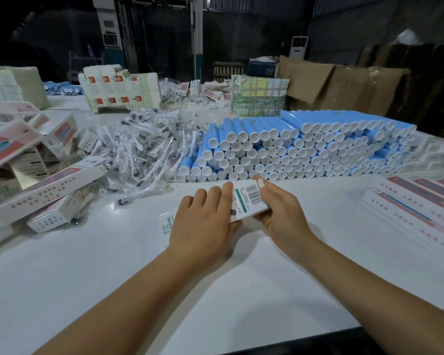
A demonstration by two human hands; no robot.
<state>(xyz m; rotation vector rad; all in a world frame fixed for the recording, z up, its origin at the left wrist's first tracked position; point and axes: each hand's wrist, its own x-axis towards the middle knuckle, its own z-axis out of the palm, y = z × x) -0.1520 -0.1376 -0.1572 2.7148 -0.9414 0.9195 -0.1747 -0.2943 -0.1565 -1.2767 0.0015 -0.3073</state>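
At the centre of the frame we hold the barcoded box over the white tabletop, just before the blue tubes, left grip and right grip both clasping its sides.

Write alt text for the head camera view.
The left hand and right hand hold a small white barcoded box over a white table. Behind it lie stacked blue tubes, with bagged brush heads and printed cartons to the left.
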